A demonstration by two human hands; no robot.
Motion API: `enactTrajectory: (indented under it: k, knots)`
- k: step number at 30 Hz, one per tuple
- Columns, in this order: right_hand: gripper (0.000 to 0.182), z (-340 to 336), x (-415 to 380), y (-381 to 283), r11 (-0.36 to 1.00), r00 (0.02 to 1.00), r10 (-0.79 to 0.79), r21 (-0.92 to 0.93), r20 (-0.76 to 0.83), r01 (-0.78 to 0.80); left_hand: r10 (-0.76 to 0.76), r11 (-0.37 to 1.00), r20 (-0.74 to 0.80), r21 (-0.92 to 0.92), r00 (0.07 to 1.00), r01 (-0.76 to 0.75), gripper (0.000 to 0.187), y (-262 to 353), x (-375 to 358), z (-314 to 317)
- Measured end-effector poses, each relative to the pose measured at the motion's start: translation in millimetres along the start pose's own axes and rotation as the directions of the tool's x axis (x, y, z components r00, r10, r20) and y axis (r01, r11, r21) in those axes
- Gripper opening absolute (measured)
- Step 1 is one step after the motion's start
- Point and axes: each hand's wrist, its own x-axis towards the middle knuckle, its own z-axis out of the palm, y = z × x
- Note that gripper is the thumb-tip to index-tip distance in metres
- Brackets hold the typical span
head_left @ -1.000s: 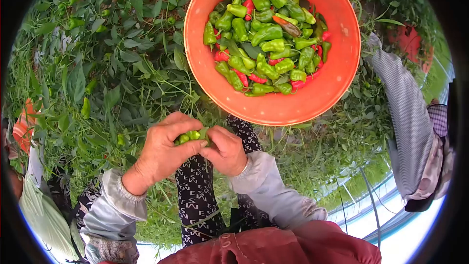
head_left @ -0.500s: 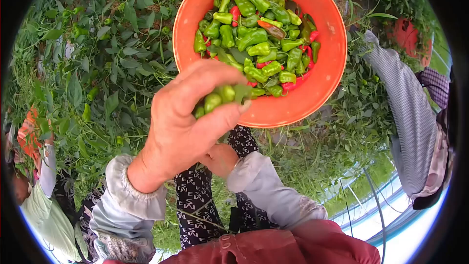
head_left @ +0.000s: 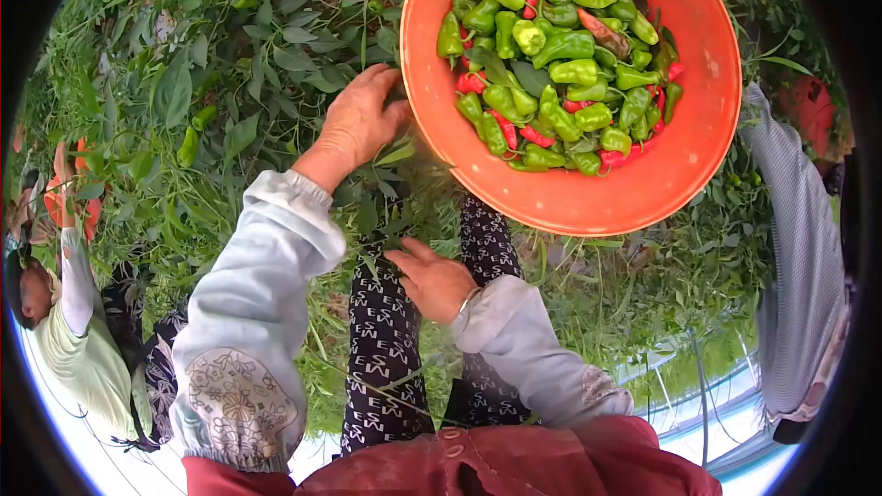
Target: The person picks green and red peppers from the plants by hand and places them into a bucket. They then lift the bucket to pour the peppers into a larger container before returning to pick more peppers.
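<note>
My left hand [head_left: 356,124] is at the left side of the orange bucket [head_left: 588,207], among the pepper plants [head_left: 248,73]. Its fingers and thumb are spread apart beside the rim, fingertips right at it, and no pepper shows in them. Lower down, my right hand [head_left: 430,282] hangs in front of my patterned trousers [head_left: 381,340], its fingers loosely stretched toward some leaves. Green peppers [head_left: 565,46] fill the bottom of the bucket, with several red peppers [head_left: 627,158] and a brownish one [head_left: 604,34] among them.
At the left, another person in a light green top [head_left: 92,363] is among the plants. A grey mesh fabric [head_left: 795,248] stands along the right side. Green peppers [head_left: 188,147] hang on the plants at left. Grass and pale sheeting [head_left: 707,404] lie lower right.
My left hand has let go of the green peppers it held and moved up left of the bucket. My right hand, partly hidden before, now shows fully. The bucket sits farther right in view.
</note>
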Motion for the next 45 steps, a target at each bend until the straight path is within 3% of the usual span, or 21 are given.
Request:
enactTrajectory:
  k: [1,2,4,6,10,11,12,14,15,17,18,20,21,23,27,29,36,39,40,41,45]
  knots:
    - [0.047,0.4,1.9,-2.3,1.0,1.0,0.004,-0.004,-0.001,-0.004,0.009,0.994,0.266,0.105,0.964,-0.039,0.05,-8.2,-0.8,9.3]
    - [0.047,0.3,3.0,-3.0,1.0,1.0,0.012,-0.01,-0.003,-0.013,-0.233,0.91,0.562,0.413,0.793,-0.025,0.054,20.4,4.8,-3.6]
    - [0.044,-8.0,2.0,6.2,0.999,0.997,-0.03,0.012,-0.078,0.031,-0.227,0.801,0.621,0.557,0.75,-0.22,0.048,-6.8,-18.1,30.2]
    - [0.038,-20.6,9.0,21.8,0.991,0.98,-0.094,0.076,-0.178,0.109,-0.225,0.76,0.604,0.6,0.765,-0.25,0.051,-27.6,-44.6,34.4]
    - [0.03,-23.2,48.6,83.8,0.947,0.931,0.116,0.322,-0.346,0.002,-0.127,0.706,0.592,0.618,0.796,-0.347,0.056,-69.5,-93.7,30.4]
    - [0.03,-17.8,68.3,97.7,0.708,0.883,0.288,0.703,-0.371,0.064,-0.092,0.719,0.635,0.575,0.767,-0.39,0.056,-71.7,-97.7,22.3]
    - [0.03,-15.9,91.3,127.0,0.711,0.881,0.29,0.7,-0.374,0.064,-0.087,0.72,0.634,0.573,0.769,-0.391,0.056,-77.9,-102.2,21.1]
    - [0.027,-11.5,122.7,181.3,0.199,0.975,0.186,0.977,-0.117,0.08,-0.009,0.716,0.619,0.552,0.785,-0.427,0.058,-89.2,-115.0,23.2]
    - [0.027,-12.0,126.7,169.4,0.2,0.974,0.196,0.977,-0.115,0.075,0.011,0.73,0.605,0.539,0.796,-0.42,0.057,-91.3,-117.6,22.2]
    - [0.022,-5.4,143.8,143.4,0.692,0.855,0.364,0.721,-0.369,0.016,0.024,0.743,0.591,0.529,0.806,-0.41,0.056,-98.5,-122.8,24.3]
    - [0.022,-0.9,152.5,149.5,0.693,0.854,0.369,0.721,-0.366,0.01,0.03,0.751,0.576,0.526,0.817,-0.399,0.056,-102.4,-124.9,25.8]
    - [0.02,7.0,168.8,158.9,0.973,0.804,0.227,0.163,-0.55,-0.164,0.053,0.779,0.546,0.502,0.836,-0.377,0.054,-108.5,-129.5,29.0]
    - [0.02,10.9,176.7,160.7,0.972,0.804,0.23,0.162,-0.549,-0.168,0.061,0.781,0.542,0.497,0.838,-0.378,0.054,-110.6,-130.6,29.9]
    - [0.026,12.4,187.4,157.1,0.857,0.646,0.514,0.382,-0.565,-0.347,0.077,0.783,0.536,0.489,0.84,-0.384,0.054,-112.5,-129.4,30.5]
    - [0.038,-7.6,180.3,122.8,0.91,0.618,0.414,0.318,-0.668,-0.266,0.064,0.785,0.561,0.483,0.825,-0.389,0.057,-116.8,-133.2,34.1]
    - [0.048,-22.5,178.1,102.0,0.882,0.57,0.447,0.234,-0.689,-0.409,0.083,0.775,0.543,0.492,0.836,-0.397,0.059,-116.5,-132.6,34.7]
    - [0.059,-28.4,206.5,144.3,0.923,0.758,0.372,0.129,-0.536,-0.362,0.048,0.8,0.565,0.473,0.824,-0.37,0.063,-109.6,-128.1,34.7]
    - [0.049,-18.8,187.3,126.7,0.925,0.694,0.379,0.221,-0.613,-0.31,0.165,0.827,0.469,0.414,0.868,-0.381,0.061,-104.8,-124.5,31.2]
    - [0.039,-11.7,180.2,126.5,0.851,0.702,0.382,0.524,-0.601,-0.014,0.205,0.842,0.443,0.375,0.873,-0.387,0.063,-99.9,-121.1,31.8]
    - [0.029,-5.3,171.2,126.0,0.618,0.713,0.381,0.736,-0.589,0.278,0.244,0.856,0.415,0.333,0.876,-0.396,0.064,-93.6,-117.5,33.0]
    - [0.019,-26.6,115.8,70.4,0.473,0.796,0.503,0.878,-0.336,0.071,0.032,0.981,0.396,0.162,0.918,-0.104,0.07,-62.6,-93.0,35.7]
